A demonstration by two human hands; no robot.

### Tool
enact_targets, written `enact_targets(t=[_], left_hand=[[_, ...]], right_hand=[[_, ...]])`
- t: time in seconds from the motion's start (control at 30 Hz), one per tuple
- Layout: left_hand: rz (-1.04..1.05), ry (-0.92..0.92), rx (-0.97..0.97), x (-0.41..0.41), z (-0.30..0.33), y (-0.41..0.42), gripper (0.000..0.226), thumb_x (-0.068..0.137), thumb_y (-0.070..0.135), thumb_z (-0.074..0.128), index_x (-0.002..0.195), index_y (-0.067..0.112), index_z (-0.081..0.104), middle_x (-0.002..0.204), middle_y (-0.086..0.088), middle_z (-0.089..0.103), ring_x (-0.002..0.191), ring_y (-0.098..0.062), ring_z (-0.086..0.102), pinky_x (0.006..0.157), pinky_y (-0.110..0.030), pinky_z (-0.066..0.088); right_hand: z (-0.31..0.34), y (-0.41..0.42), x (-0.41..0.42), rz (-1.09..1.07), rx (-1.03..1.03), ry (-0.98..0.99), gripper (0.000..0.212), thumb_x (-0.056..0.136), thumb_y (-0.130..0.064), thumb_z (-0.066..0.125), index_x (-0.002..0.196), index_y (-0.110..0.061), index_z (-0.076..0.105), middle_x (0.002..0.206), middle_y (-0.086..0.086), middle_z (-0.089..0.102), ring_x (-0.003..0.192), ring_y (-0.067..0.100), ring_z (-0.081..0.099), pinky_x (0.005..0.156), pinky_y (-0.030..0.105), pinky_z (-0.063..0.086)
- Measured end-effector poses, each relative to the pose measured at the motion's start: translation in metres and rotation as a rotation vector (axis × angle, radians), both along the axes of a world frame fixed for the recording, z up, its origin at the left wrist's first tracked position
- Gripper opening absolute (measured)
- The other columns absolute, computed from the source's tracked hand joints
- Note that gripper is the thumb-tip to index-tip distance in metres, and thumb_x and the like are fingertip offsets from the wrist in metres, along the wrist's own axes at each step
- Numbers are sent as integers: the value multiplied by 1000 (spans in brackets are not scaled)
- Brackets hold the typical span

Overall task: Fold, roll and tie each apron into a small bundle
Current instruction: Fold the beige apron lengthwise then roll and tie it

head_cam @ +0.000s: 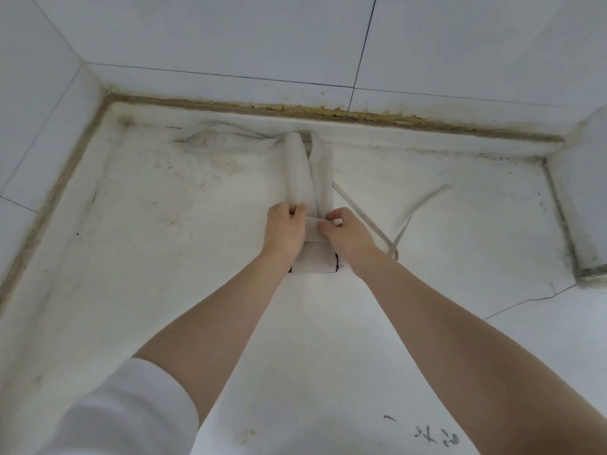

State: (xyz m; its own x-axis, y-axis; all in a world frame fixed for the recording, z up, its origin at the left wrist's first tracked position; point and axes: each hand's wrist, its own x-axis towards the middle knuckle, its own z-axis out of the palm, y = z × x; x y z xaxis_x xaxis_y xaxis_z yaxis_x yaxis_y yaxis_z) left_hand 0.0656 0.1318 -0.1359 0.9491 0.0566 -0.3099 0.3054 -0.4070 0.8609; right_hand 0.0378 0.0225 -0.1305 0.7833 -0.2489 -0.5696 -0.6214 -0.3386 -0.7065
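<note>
A white apron point(305, 172) lies folded into a long narrow strip on the white counter point(184, 251), running from my hands back toward the wall. Its near end is rolled up into a small roll point(313, 259) with dark edging at the sides. My left hand point(285, 229) grips the left side of the roll, fingers curled over the fabric. My right hand point(348, 236) pinches the roll's right side. A thin apron strap point(364, 218) trails loose to the right of my right hand, looping back toward the far right.
The counter sits in a tiled corner, with white tiled walls point(230, 37) at the back and left and a stained grout seam along the back edge. A raised tiled ledge point(581, 192) stands at the right. A crack point(525, 302) runs across the counter's right side.
</note>
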Motion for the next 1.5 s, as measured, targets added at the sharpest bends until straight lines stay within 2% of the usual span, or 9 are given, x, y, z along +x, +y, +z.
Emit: enact_targets(t=[0.2,0.3,0.47,0.6,0.77,0.93,1.17,1.33,1.5], left_hand=[[-85,-56,-79,-9,-16,8,38,97,4,32,134,8,37,121,-3,49,107,-17,49,93,-23,38],[-126,-78,-111,-11,-15,11,39,96,1,31,134,9,36,116,4,49,101,-12,49,85,-18,38],[-200,-90,-65,-11,-24,15,41,96,14,34,135,5,39,134,-10,45,122,-23,44,107,-38,35],[-250,-128,-32,-18,-26,13,46,96,19,33,139,1,35,140,-12,39,128,-23,38,111,-38,30],[-316,-107,30,-19,-28,11,37,101,13,34,136,4,41,149,-14,23,139,-20,24,107,-13,14],[-361,-114,75,-18,-29,7,28,99,11,40,122,7,56,146,-14,29,138,-21,24,108,-18,16],[-343,133,-229,-10,-18,17,65,92,27,57,146,19,22,130,9,47,118,-10,50,102,-24,37],[-406,188,-175,6,-10,21,35,83,26,69,115,15,57,107,-3,68,98,-18,65,92,-44,51],[-437,104,-83,-8,-8,28,28,87,13,63,114,17,59,108,-3,67,102,-20,63,92,-35,49]], right_hand=[[-10,6,23,84,-320,-6,29,94,-24,40,108,-11,62,112,13,61,97,27,56,70,29,39],[-13,14,28,43,-313,65,33,93,-33,45,106,-7,61,110,13,60,86,29,55,68,31,40],[-13,9,30,-10,-236,81,26,86,-35,56,80,-11,62,75,4,59,77,26,57,59,28,41],[-14,13,24,-128,-200,-28,30,88,-21,48,59,-20,41,101,17,58,78,25,48,66,27,33],[-9,6,10,-240,-125,-65,30,89,-11,46,61,-16,38,66,2,45,70,23,44,64,27,35],[-9,-2,3,-418,59,-26,30,80,-8,56,60,-15,35,59,2,38,53,17,34,49,26,29],[-7,-18,1,-392,562,-48,29,84,8,53,67,-14,44,69,6,54,67,20,54,62,31,48],[8,-21,4,-151,702,-35,44,71,8,56,115,8,54,97,28,60,89,34,61,85,41,52],[33,-20,10,-23,577,-115,28,81,-4,69,108,-8,64,108,8,68,100,20,64,80,23,52]])
